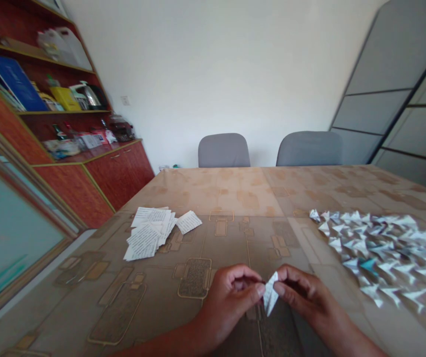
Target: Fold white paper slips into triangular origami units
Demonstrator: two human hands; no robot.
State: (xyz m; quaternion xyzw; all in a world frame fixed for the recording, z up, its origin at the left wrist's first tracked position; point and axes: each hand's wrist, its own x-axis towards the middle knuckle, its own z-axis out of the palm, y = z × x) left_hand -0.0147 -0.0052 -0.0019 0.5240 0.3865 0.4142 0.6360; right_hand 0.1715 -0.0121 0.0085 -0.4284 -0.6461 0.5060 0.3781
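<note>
Currently, a slim, pointed, folded white paper piece (271,296) is pinched by the left hand (231,295) and right hand (305,292) above the brown patterned surface (235,248), its steep long axis leaning rightward at top.

White wall (220,74); two grey chairs (223,150) behind patterned table (231,191); red-brown cabinet (123,171) at left.

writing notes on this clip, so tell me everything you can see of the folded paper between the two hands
The folded paper is small, narrow and white, with faint marks that look like print. A crease seems to run along its length, and it tapers to a point at the lower end. It stands nearly upright, its top leaning slightly right, in front of the tabletop. The left hand pinches its left edge; the right hand grips its upper right side. Finer folds are too small to tell.
</note>
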